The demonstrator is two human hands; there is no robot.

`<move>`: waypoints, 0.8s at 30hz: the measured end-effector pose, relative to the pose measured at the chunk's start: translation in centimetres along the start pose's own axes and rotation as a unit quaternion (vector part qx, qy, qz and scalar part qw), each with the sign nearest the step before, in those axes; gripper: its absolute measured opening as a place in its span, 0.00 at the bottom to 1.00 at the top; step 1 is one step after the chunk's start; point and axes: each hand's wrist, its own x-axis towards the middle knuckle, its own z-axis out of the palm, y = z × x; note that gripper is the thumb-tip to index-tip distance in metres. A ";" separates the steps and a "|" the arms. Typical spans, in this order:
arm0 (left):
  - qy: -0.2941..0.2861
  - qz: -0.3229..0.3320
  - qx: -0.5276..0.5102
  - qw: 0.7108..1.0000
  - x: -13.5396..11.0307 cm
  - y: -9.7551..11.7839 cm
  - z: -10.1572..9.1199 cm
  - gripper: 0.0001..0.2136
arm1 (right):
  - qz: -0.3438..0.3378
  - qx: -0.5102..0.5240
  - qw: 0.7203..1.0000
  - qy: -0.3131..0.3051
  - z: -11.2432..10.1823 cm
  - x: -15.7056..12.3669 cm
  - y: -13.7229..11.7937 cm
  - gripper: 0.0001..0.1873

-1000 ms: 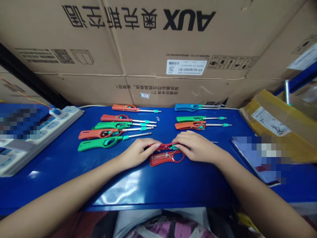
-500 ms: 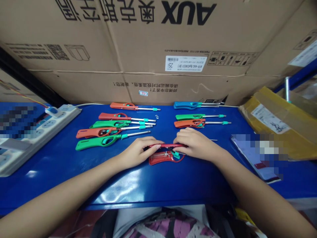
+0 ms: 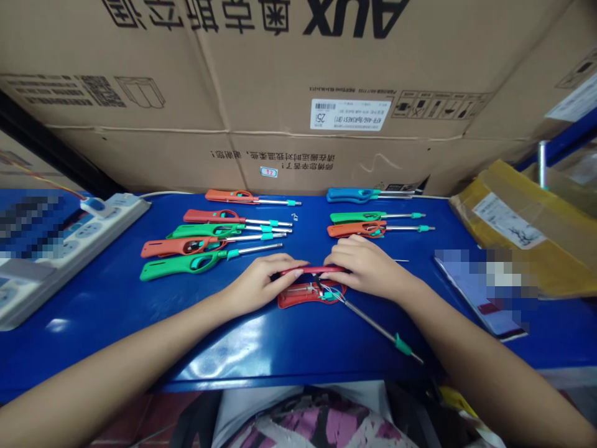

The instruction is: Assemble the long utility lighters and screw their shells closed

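Between them, my left hand (image 3: pixel 265 278) and my right hand (image 3: pixel 361 264) pinch the two ends of a red lighter shell half (image 3: pixel 314 270), held edge-on. Right below it lies the other half of the red lighter casing (image 3: pixel 293 297), open side up, with a clear part, a teal trigger (image 3: pixel 330 295) and thin wires (image 3: pixel 332 287) showing. A metal lighter tube (image 3: pixel 373 321) with a teal piece near its tip slants from the casing toward the table's front right. The fingertips of my right hand are partly hidden behind the shell.
Several red, orange and green gas lighters (image 3: pixel 186 266) lie at the left; a blue lighter (image 3: pixel 349 195), a green one and an orange one lie at the right. A power strip (image 3: pixel 79 249) borders the left, a phone (image 3: pixel 480 298) and yellow package (image 3: pixel 517 230) the right. Cardboard (image 3: pixel 261 81) stands behind.
The metal tube has swung out from the lower casing and now points to the front right, with wires exposed. Both hands keep their hold on the upper shell half.
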 end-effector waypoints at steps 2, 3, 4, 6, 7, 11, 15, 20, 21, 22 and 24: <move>0.005 -0.002 0.002 1.000 0.0 0.0 0.1 0.16 | 0.011 -0.004 1.000 0.006 0.0 0.0 0.0 0.18; 0.009 -0.005 0.001 1.000 0.0 0.0 0.1 0.16 | 0.017 -0.010 1.000 0.013 -0.1 0.1 -0.1 0.19; 0.014 -0.009 -0.002 1.000 0.0 0.0 0.1 0.16 | 0.022 -0.016 0.999 0.022 -0.2 0.1 -0.2 0.20; 0.023 -0.017 -0.013 0.999 0.1 -0.1 0.1 0.16 | 0.041 -0.021 0.998 0.044 -0.6 0.1 -0.5 0.21; 0.028 -0.021 -0.019 0.999 0.1 -0.1 0.1 0.16 | 0.059 -0.018 0.997 0.054 -0.7 0.1 -0.7 0.21; 0.049 -0.034 -0.033 0.998 0.1 0.0 0.3 0.16 | 0.112 -0.031 0.992 0.046 -0.8 0.0 -1.5 0.24; 0.063 -0.040 -0.039 0.996 0.0 0.4 0.7 0.15 | 0.077 -0.059 0.995 0.006 0.1 0.2 -1.9 0.17; 0.123 -0.108 -0.037 0.986 0.1 0.1 0.1 0.19 | 0.021 -0.019 0.999 -0.014 0.3 0.2 -1.4 0.15; 0.132 -0.119 -0.039 0.983 0.1 -0.1 -0.1 0.21 | 0.025 -0.014 0.999 -0.014 0.2 0.1 -1.2 0.14; 0.134 -0.124 -0.042 0.982 0.2 -0.2 -0.3 0.22 | 0.037 -0.010 0.999 -0.013 -0.1 0.0 -1.2 0.13; 0.135 -0.126 -0.047 0.982 0.3 -0.3 -0.6 0.24 | 0.072 -0.004 0.997 -0.020 -0.8 -0.2 -1.1 0.16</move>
